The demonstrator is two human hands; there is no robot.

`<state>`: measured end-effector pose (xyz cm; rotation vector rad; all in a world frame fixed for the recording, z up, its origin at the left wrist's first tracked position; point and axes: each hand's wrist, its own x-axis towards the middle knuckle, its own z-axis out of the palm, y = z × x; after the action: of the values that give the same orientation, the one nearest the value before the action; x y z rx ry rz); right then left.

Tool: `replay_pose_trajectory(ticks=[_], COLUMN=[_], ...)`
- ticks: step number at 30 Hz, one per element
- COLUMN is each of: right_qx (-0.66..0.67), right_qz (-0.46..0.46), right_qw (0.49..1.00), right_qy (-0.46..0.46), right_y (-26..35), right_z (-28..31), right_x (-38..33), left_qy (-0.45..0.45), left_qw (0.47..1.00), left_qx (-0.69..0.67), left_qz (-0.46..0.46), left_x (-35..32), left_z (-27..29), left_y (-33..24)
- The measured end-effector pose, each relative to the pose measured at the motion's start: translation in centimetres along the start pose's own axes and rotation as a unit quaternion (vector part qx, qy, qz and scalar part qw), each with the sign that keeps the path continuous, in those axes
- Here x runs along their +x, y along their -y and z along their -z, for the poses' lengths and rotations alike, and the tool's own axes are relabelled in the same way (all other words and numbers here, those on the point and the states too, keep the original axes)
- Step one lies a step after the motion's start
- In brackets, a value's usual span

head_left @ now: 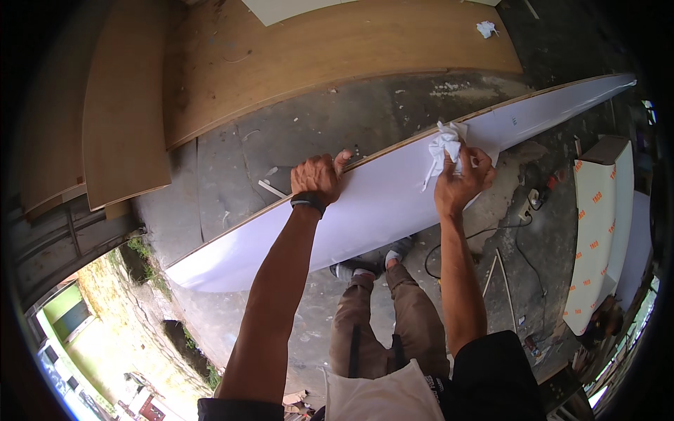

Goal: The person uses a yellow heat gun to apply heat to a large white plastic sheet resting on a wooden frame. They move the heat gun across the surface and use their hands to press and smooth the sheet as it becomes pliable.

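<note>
A long white glossy panel [393,189] stands on its edge across the view, its thin brown upper edge running from lower left to upper right. My left hand [317,177] grips that upper edge near the middle, fingers curled over it and thumb stretched along it. Farther right, my right hand [465,175] pinches a crumpled white cloth [446,149] against the panel's white face, close below the top edge. Part of the cloth hangs down to the left of the fingers. A dark band circles my left wrist.
Brown wooden boards [337,63] lie beyond the panel, with more boards [126,105] at the left. Another white scrap [486,29] rests at the far right. Right of my legs are a black cable [449,238], thin strips [507,288] and a pale board with orange print [597,231].
</note>
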<state>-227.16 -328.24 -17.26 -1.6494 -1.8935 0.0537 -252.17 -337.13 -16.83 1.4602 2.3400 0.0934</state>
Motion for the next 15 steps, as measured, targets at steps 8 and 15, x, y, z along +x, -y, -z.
replay_pose_trajectory(ticks=[8,15], right_qx=[0.093,0.224], right_qz=[-0.113,-0.157], right_qw=[0.987,0.961], right_qy=[-0.066,0.050], right_y=[-6.1,2.0], right_z=[-1.0,-1.9], right_x=[4.2,1.0], left_qy=[0.033,0.151], left_qw=[0.998,0.988], left_qx=[0.027,0.029], left_qz=[-0.047,-0.018], left_x=[0.2,1.1], left_z=[0.0,1.8], left_y=[0.3,-1.0])
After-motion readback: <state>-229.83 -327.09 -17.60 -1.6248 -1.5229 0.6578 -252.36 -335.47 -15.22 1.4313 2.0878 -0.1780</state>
